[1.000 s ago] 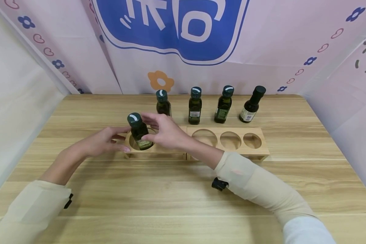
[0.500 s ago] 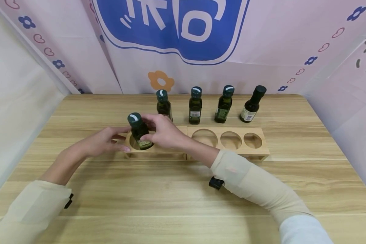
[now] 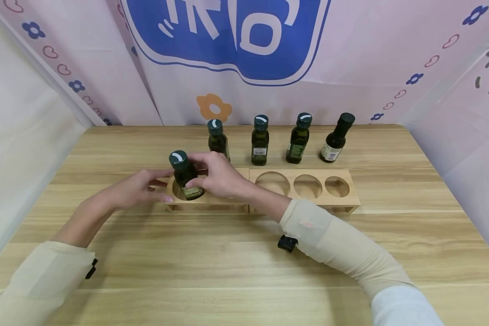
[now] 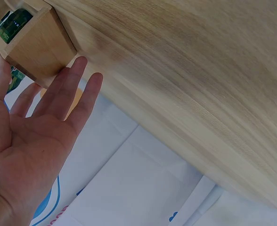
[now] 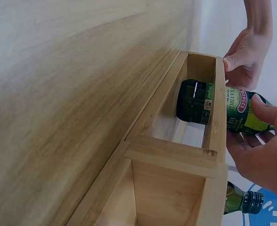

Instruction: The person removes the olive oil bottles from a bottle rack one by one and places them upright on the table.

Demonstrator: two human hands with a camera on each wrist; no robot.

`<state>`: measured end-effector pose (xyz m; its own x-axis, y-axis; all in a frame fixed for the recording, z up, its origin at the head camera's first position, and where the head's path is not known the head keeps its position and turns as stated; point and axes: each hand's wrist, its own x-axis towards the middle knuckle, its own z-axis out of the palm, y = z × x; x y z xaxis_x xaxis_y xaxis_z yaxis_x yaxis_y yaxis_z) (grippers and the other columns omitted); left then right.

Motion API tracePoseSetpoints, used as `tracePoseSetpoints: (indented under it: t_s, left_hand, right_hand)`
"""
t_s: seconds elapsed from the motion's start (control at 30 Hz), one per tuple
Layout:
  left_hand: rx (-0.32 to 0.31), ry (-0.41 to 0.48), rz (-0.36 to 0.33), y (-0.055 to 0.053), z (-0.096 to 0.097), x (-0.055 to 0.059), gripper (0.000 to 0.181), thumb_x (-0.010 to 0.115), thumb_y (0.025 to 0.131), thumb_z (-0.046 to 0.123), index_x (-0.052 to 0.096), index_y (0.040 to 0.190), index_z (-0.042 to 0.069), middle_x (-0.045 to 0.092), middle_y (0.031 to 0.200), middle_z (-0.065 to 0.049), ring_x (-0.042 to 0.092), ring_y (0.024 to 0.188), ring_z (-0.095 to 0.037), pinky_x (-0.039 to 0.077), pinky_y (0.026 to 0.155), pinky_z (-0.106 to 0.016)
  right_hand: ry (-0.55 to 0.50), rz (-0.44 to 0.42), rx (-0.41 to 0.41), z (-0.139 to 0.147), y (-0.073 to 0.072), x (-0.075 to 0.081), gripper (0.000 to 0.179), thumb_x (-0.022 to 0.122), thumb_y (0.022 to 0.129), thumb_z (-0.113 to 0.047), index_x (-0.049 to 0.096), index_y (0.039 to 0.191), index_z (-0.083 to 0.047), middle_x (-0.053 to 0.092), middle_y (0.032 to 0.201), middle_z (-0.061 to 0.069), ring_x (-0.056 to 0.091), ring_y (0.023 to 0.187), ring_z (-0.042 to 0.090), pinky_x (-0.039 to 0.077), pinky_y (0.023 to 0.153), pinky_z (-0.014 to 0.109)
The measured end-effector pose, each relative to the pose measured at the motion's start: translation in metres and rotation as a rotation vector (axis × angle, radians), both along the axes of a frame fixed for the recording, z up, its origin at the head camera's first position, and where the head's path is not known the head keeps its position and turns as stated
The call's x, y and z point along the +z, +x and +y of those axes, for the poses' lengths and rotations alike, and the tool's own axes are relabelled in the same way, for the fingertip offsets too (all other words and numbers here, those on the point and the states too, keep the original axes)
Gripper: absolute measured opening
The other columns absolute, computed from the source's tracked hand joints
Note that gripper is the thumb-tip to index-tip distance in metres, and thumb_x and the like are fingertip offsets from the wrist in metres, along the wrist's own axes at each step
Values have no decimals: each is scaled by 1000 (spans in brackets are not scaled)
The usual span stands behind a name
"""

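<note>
In the head view, my right hand (image 3: 222, 176) holds a dark green olive oil bottle (image 3: 184, 172) between thumb and fingers. The bottle leans, its lower end inside the leftmost hole of a wooden bottle rack (image 3: 222, 202). In the right wrist view the base of the bottle (image 5: 190, 101) shows below the rack's top board, apart from the table. My left hand (image 3: 138, 189) is at the rack's left end, thumb near the front corner. In the left wrist view, the fingers of this hand (image 4: 30, 136) extend along the rack's end panel (image 4: 44, 44).
A second wooden rack (image 3: 292, 183) with three round holes adjoins on the right. Behind the racks stand several dark bottles: one (image 3: 218, 140) partly behind my right hand, others (image 3: 260, 145) (image 3: 298, 142), and a slimmer, black-capped one (image 3: 333, 144). A printed cloth (image 3: 350, 54) hangs behind the table.
The right forearm has shifted slightly to the left. Both hands and the bottle stay nearly in place; the whole head view drifts a little.
</note>
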<state>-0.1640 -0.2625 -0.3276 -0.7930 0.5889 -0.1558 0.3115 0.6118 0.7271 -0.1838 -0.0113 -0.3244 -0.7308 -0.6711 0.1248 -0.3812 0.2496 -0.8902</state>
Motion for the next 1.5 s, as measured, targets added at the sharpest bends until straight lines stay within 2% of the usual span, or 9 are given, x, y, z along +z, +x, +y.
tracePoseSetpoints:
  t_s: [0.7,0.97,1.5]
  left_hand:
    - [4,-1,7,0,0,0,68,76,95,9,42,150,-14,43,153,-36,53,130,-56,52,101,-63]
    - [7,-1,4,1,0,0,69,76,95,7,40,151,-14,41,154,-37,52,131,-57,52,101,-63]
    - [14,0,-3,2,0,0,72,76,95,8,38,152,-13,38,155,-37,53,129,-56,52,101,-63]
  right_hand:
    - [1,2,-2,0,0,1,53,79,91,-2,61,142,-3,69,133,13,68,118,22,54,105,31]
    - [-14,-3,-8,0,0,-1,53,79,91,-2,62,141,-4,70,131,12,69,115,19,54,102,25]
    - [-24,3,-34,2,0,-1,47,79,91,-1,65,136,-2,73,124,12,69,108,17,55,98,22]
